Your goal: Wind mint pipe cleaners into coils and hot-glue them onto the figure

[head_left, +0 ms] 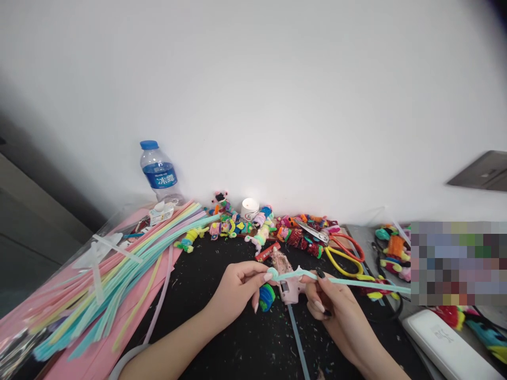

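Holding, both hands: one mint pipe cleaner (293, 275), stretched between them over a black mat (190, 295).

Left hand (241, 287): thumb and fingertips pinched on the small coil at one end.

Right hand (330, 295): thumb and fingers closed on the same strip farther along; dark nails.

State of work: a small curl is formed at the left end; the long remainder runs right, unwound, until a blurred patch hides it. By appearance, an early stage, with most of the length left uncoiled.

Near the hands: one pale pink glue gun (292, 293), partly behind the strip; one blue-and-green coil (266, 298), just beside the left fingers.

Beyond: scissors (312, 231), red and yellow handles; a row of fuzzy figures (229, 228), apparently finished; one white tub (250, 209).

Far left: bundled pipe cleaners (158, 248) on pink paper (134, 338); one water bottle (160, 174).
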`<action>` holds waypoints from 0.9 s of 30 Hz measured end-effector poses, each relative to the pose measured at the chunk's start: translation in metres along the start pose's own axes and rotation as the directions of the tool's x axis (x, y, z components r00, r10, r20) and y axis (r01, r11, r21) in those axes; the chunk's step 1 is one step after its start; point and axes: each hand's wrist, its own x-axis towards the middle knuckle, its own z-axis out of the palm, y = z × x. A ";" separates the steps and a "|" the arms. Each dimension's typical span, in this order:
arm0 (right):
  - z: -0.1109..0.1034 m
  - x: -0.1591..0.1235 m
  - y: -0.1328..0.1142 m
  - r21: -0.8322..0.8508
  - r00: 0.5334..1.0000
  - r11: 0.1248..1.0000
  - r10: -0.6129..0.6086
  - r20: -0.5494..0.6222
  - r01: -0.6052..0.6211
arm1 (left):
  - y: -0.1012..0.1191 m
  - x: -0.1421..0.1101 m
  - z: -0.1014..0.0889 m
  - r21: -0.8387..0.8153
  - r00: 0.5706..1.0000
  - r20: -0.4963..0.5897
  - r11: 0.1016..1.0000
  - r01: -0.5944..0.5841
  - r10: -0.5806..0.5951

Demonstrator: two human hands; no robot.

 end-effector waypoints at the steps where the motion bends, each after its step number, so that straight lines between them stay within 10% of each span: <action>1: 0.000 0.000 0.000 -0.010 1.000 1.000 -0.001 0.002 0.001 | 0.000 0.000 0.000 0.025 1.000 -0.005 1.000 -0.005 0.005; 18: -0.001 0.002 0.000 -0.075 0.998 0.996 -0.044 -0.042 0.041 | 0.013 -0.007 0.000 0.488 0.949 0.275 0.827 -0.278 0.157; 27: -0.001 0.001 0.002 -0.149 0.998 0.988 -0.055 -0.025 0.051 | 0.004 -0.009 -0.004 0.609 0.854 0.443 0.608 -0.509 0.272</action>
